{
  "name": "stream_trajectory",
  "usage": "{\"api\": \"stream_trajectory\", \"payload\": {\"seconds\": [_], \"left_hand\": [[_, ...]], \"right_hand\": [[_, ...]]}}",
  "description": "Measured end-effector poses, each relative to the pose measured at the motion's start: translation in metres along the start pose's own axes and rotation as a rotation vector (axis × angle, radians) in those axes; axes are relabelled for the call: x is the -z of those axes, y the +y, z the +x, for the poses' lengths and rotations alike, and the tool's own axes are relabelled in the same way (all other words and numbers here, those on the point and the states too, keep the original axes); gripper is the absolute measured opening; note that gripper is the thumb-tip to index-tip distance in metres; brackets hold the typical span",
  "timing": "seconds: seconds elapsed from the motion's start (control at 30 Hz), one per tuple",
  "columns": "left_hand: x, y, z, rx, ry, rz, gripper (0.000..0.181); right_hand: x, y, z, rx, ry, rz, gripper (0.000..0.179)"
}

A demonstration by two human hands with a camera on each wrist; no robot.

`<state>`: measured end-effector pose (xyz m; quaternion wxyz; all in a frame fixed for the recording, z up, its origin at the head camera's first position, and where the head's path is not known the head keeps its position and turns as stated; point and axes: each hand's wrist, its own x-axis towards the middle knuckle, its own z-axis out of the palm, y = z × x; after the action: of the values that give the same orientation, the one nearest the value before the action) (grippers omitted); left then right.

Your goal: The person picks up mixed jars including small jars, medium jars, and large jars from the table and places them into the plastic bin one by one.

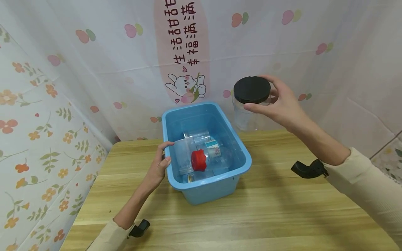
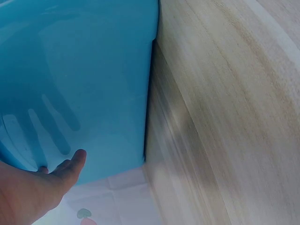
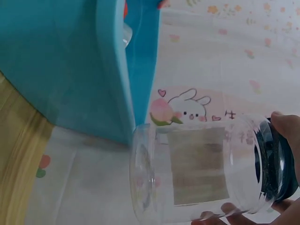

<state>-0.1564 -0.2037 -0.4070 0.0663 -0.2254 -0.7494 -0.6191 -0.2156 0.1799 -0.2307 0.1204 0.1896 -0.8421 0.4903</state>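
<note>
My right hand [image 1: 284, 104] holds a clear jar [image 1: 246, 116] by its black lid [image 1: 252, 90], upright in the air to the right of a blue basin [image 1: 243, 164]. In the right wrist view the jar [image 3: 154, 178] lies across the lower part, with a plain label [image 3: 197, 164] on its side. My left hand [image 1: 157, 169] grips the basin's left rim, its thumb outside the wall. Several clear containers lie inside the basin, among them one with a red lid [image 1: 198, 160] and one with a whitish lid or base [image 1: 185, 157].
The basin stands on a wood-grain table [image 1: 267, 216]. A patterned cloth [image 1: 125, 52] hangs behind the table, and a floral cloth [image 1: 47, 157] hangs at the left. A black wrist mount [image 1: 309, 169] sits on the right sleeve, another mount [image 1: 139, 228] on the left.
</note>
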Motion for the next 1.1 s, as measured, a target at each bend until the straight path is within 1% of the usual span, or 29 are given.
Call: {"api": "stream_trajectory", "payload": {"seconds": [0.23,0.53,0.8,0.87,1.0,1.1], "left_hand": [[0.000,0.000,0.001,-0.004,-0.008,-0.001,0.049],[0.000,0.000,0.002,-0.013,-0.015,0.016,0.049],[0.000,0.000,0.001,-0.009,-0.013,0.021,0.049],[0.000,0.000,0.001,-0.008,-0.012,0.018,0.050],[0.000,0.000,0.000,-0.006,-0.007,0.019,0.049],[0.000,0.001,0.000,-0.007,-0.003,0.021,0.049]], "right_hand": [[-0.005,-0.017,0.002,0.039,0.003,-0.113,0.090],[-0.015,-0.042,0.005,0.116,-0.032,-0.181,0.089],[-0.032,-0.054,0.005,0.205,-0.072,-0.238,0.091],[-0.036,-0.057,0.005,0.242,-0.078,-0.278,0.091],[-0.047,-0.064,0.002,0.306,-0.081,-0.397,0.092],[-0.056,-0.071,-0.003,0.325,-0.074,-0.469,0.093]]}}
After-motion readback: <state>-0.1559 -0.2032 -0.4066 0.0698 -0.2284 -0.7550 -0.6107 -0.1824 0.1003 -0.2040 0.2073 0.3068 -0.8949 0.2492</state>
